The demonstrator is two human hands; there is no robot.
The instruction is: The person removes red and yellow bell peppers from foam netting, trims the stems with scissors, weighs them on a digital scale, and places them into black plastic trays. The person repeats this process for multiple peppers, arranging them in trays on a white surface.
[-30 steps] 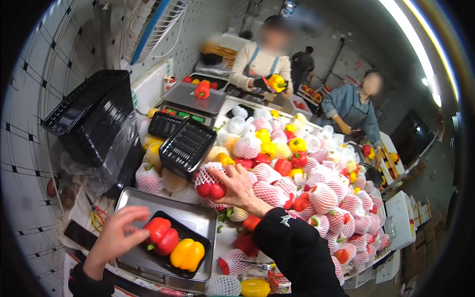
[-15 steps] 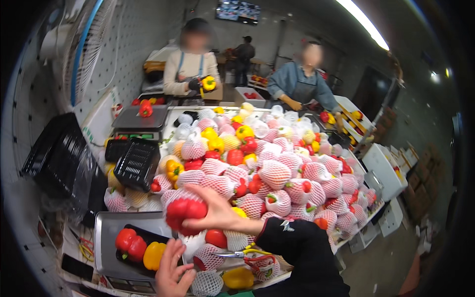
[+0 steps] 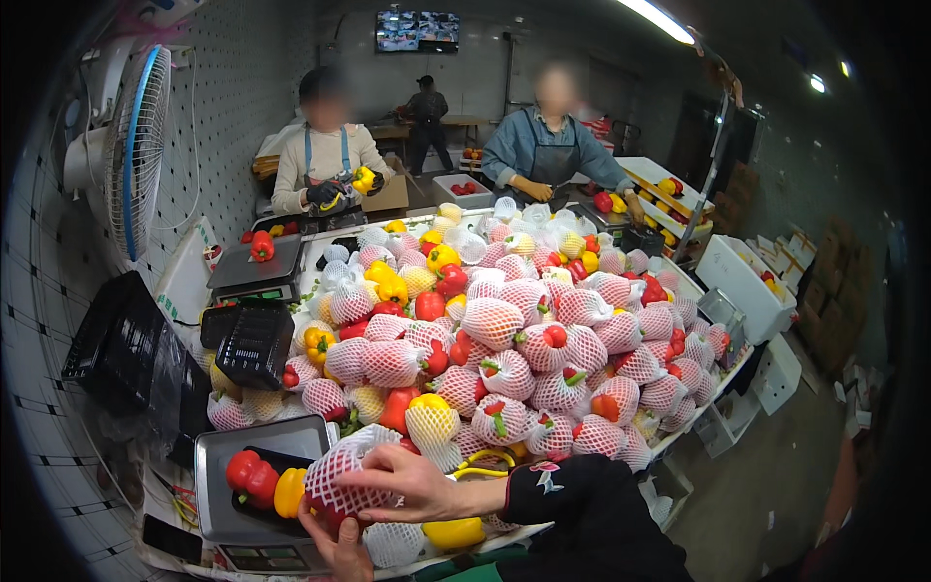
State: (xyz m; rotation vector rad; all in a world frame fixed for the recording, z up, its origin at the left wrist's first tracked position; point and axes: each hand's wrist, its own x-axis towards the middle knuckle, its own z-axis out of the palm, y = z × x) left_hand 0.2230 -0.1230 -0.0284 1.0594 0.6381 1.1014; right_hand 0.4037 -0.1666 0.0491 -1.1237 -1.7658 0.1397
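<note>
Holding a netted red pepper [image 3: 333,511] between both hands, low in the view, in front of the right edge of a metal scale pan [image 3: 215,490] and just beside a bare yellow pepper [image 3: 289,493]. Curling the left hand [image 3: 335,545] around the lower side, with fingers and thumb parted about the fruit and closing on it. Laying the right hand [image 3: 422,488] over the white foam net [image 3: 341,466] from the other side, with fingers bent on the mesh; pinching or merely steadying, not showing clearly enough to tell. Probably risking a torn net from too hard a tug on thin mesh, or a dropped pepper from too light a left hold on smooth skin. Also risking a bump, from a swing too far left, against the yellow pepper and a bare red pepper [image 3: 252,479], both lying in a black tray [image 3: 281,458] on the pan. Resting the right forearm near yellow-handled scissors [image 3: 485,466] and a heap of netted peppers [image 3: 529,373], so perhaps risking a snagged dark sleeve [image 3: 572,500] or a toppling heap from a low, careless sweep.
</note>
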